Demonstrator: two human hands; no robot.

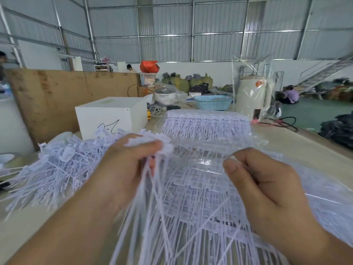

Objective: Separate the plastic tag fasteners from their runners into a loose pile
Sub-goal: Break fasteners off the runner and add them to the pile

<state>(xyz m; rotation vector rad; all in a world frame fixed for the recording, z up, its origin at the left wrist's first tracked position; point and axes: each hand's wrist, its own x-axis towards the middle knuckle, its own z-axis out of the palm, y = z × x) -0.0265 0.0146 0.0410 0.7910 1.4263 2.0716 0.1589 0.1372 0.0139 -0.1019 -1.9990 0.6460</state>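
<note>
My left hand [122, 165] grips a bunch of white plastic tag fasteners [152, 197] whose long tails hang down toward me. My right hand [259, 180] pinches the end of a thin runner strip [200, 150] that stretches between both hands. Beneath them lies a sheet of fasteners still joined on runners [200, 188]. A loose pile of separated fasteners [57, 169] spreads over the table at the left. A neat stack of joined fasteners [206, 121] sits further back in clear wrap.
A white box [110, 115] stands behind the loose pile. A blue basket [213, 102], a white pot [165, 94] and a cream cylinder in a clear bag [252, 96] stand at the back. Red and black cables [277, 123] lie at the right table edge.
</note>
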